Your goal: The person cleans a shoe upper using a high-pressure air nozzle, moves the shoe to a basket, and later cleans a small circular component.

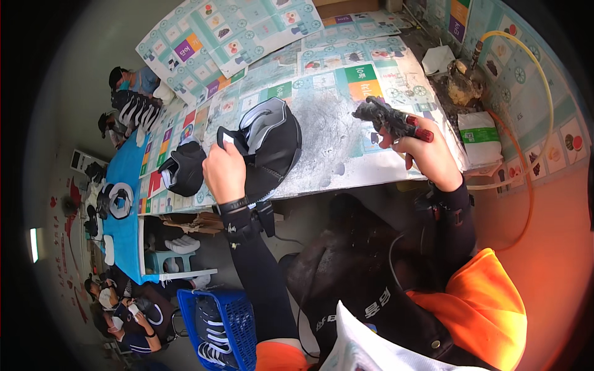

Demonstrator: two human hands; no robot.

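**Left hand (224, 172) pinches a black shoe upper (281, 145) while the right hand (430, 157) grips what looks like a spray gun (387, 116)**

At the near edge of the worktable (328, 154), the left fingers are closed on the upper's left side, by its pale lining. The upper rests there with its opening turned upward. Well apart from it, to the right, the right hand is wrapped around the dark, crusted tool, whose red knobs (424, 134) face the wearer; whether a trigger is pressed cannot be told.

Good work here would probably rest on a steady pinch near the rim, leaving the outer face unobstructed and the fingers out of the tool's line. An even gap and smooth, overlapping passes should serve better than one heavy burst, and turning the upper by the wrist would bring each side round without creasing its soft collar. A second black upper (185, 167) lies just left of the left hand, close enough to catch stray spray, so aiming away from it seems wise.
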